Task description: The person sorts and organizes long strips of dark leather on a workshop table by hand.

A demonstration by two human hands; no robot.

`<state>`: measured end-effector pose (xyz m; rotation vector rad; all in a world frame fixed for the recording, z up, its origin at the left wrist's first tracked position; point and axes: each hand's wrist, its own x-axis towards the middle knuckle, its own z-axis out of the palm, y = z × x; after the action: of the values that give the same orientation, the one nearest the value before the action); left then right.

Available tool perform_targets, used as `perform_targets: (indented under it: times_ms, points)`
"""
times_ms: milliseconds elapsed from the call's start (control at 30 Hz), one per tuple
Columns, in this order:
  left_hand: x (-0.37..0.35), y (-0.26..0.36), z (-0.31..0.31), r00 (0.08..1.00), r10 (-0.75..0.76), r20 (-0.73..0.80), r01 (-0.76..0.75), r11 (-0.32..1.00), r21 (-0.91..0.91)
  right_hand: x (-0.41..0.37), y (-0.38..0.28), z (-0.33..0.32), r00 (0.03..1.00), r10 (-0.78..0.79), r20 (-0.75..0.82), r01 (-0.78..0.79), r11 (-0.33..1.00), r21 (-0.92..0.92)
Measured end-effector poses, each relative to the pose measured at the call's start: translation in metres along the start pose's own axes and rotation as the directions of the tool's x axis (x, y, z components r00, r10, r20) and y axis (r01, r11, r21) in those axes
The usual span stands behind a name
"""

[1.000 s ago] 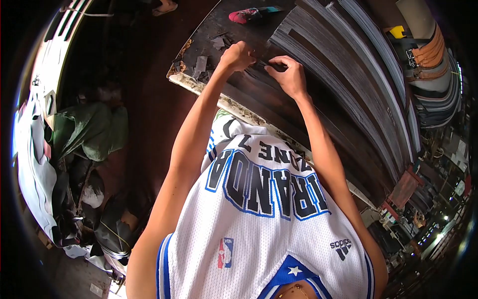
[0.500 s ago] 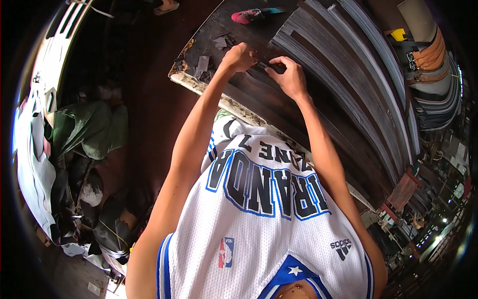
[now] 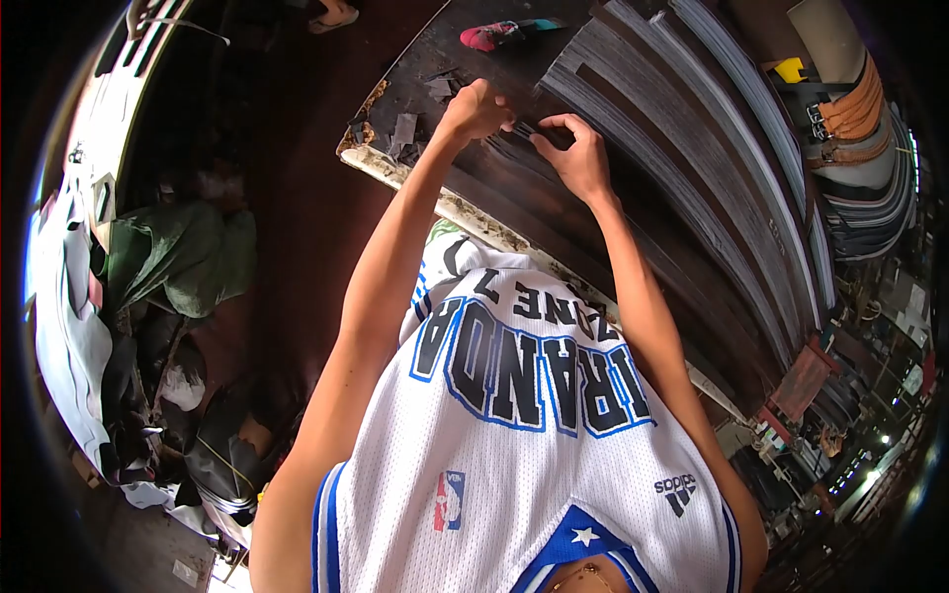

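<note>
My left hand (image 3: pixel 477 111) is closed in a pinch over the dark worktable (image 3: pixel 420 59), at the end of a thin dark strip. My right hand (image 3: pixel 578 158) faces it, thumb and forefinger brought together at the same dark strip (image 3: pixel 524 129). Between the two hands only a short piece of the strip shows; its edges are hard to make out. Long dark strips (image 3: pixel 633 252) lie below and beside my right hand, running down the table. Small dark scraps (image 3: pixel 403 133) lie left of my left hand.
Stacks of long grey strips (image 3: pixel 682 128) curve along the table's right side. A pink and teal object (image 3: pixel 494 35) lies at the back. Brown belts with buckles (image 3: pixel 855 109) are wrapped round a bundle at right. The table's worn edge (image 3: pixel 395 170) runs before me. Cloth (image 3: pixel 178 257) is heaped at left.
My left hand has turned slightly, its fingers shifting a little toward the right hand. My right hand has moved slightly down. The strip between them shows a little more.
</note>
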<state>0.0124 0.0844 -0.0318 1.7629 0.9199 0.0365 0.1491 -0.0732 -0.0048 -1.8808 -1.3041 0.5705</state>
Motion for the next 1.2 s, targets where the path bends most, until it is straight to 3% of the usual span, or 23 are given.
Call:
perform_targets:
  times_ms: [200, 267, 400, 600, 767, 1067, 1200]
  points:
    - [0.0, 0.004, 0.004, 0.997, -0.043, -0.059, 0.04, 0.998, -0.049, 0.0, -0.003, -0.003, 0.999, 0.016, -0.029, -0.014, 0.998, 0.066]
    - [-0.004, 0.015, 0.0, 0.991, -0.098, 0.086, 0.105, 0.992, -0.075, -0.002, -0.007, -0.007, 0.999, 0.024, -0.044, -0.02, 0.996, 0.083]
    - [-0.016, 0.03, -0.01, 0.983, -0.137, 0.121, 0.157, 0.973, -0.171, -0.001, -0.008, -0.008, 0.989, 0.008, -0.149, 0.01, 0.993, 0.118]
    - [-0.027, 0.04, -0.008, 0.984, -0.088, 0.155, 0.131, 0.948, -0.291, -0.009, -0.011, -0.017, 0.968, -0.019, -0.249, 0.07, 0.978, 0.199]
    - [-0.041, 0.056, -0.005, 0.987, -0.007, 0.162, 0.098, 0.822, -0.561, -0.018, -0.014, -0.024, 0.961, -0.083, -0.263, 0.134, 0.974, 0.182]
    - [-0.059, 0.074, 0.004, 0.983, 0.028, 0.184, 0.102, 0.748, -0.656, -0.03, -0.019, -0.042, 0.976, -0.074, -0.207, 0.134, 0.946, 0.295]
    - [-0.06, 0.075, 0.005, 0.98, 0.033, 0.198, 0.115, 0.717, -0.687, -0.03, -0.024, -0.045, 0.966, -0.15, -0.209, 0.187, 0.967, 0.173]
